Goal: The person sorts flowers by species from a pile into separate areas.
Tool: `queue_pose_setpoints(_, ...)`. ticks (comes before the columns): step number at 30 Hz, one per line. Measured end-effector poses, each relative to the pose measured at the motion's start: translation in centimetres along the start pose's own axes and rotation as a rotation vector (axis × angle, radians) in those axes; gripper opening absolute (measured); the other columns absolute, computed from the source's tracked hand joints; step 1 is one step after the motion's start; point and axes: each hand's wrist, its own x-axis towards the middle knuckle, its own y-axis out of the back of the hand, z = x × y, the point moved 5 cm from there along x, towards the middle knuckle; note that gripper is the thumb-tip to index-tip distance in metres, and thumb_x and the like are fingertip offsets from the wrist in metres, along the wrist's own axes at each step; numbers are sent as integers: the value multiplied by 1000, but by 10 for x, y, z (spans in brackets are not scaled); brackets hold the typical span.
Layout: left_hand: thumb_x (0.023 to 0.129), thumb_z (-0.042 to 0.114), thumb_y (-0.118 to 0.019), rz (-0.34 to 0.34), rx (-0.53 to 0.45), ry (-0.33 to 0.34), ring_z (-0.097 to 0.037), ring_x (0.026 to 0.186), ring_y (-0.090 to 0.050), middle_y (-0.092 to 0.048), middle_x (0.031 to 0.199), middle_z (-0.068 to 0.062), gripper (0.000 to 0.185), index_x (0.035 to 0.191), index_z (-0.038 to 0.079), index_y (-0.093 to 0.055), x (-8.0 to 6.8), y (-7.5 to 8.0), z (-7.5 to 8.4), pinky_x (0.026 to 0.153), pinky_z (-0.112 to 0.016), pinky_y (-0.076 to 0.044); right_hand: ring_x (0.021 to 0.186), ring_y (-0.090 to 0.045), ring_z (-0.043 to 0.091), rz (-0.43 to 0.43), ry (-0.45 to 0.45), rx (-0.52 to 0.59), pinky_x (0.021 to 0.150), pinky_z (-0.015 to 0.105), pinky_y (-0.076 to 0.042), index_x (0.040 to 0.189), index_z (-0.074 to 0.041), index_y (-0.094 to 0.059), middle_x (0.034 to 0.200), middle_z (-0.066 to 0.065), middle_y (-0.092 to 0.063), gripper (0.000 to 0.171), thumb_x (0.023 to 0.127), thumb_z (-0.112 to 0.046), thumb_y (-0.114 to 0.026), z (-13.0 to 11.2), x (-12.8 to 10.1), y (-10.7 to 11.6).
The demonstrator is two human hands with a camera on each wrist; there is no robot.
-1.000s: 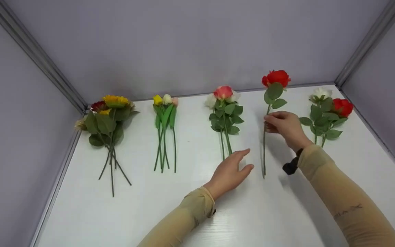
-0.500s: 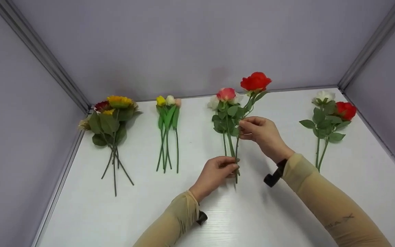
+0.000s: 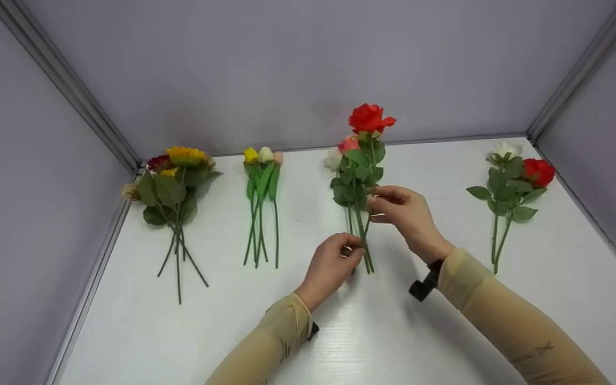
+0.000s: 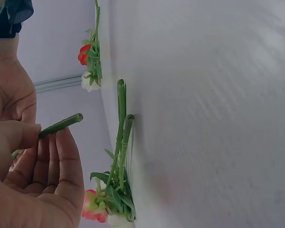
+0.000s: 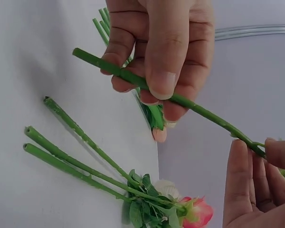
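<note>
A red rose [image 3: 369, 118] on a long green stem is held just above the white table [image 3: 372, 337], over a lying bunch of pink and white roses [image 3: 352, 179]. My right hand [image 3: 375, 205] pinches the stem [image 5: 204, 112] just below the leaves. My left hand [image 3: 357, 249] pinches the stem's lower end [image 4: 61, 124] between thumb and fingers. In the right wrist view the bunch's cut stems [image 5: 76, 159] lie flat under the held stem, apart from it. The pink bloom [image 5: 198, 212] shows at the bottom.
A sunflower bunch [image 3: 174, 174] lies at the far left and a tulip bunch [image 3: 261, 182] beside it. A white and a red rose [image 3: 516, 176] lie at the right. Grey walls close in the table on three sides.
My right hand carried the red rose leftward from its own spot to above the pink-and-white bunch. My left hand, open a second ago, took hold of the lower stem.
</note>
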Motion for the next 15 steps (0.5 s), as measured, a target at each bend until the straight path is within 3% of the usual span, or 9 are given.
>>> queue_pose_setpoints(10,97,19,-72,-4,4,7,-8,89,-61,-64,100,7,13,110,14,-73,1,-1,0,74,-27,-54,90,-72,21,54,-59,14,82,38,-61,129,9,-64,114,12,-71,41,96,-14,-73,9,6,10)
queue_pose_setpoints(15,98,20,-72,-30,42,-23,-12,94,-63,-64,107,2,25,121,10,-71,3,-3,2,78,-27,-55,91,-71,22,74,-92,-17,83,36,-61,128,6,-66,119,17,-69,38,98,-15,-71,15,15,18)
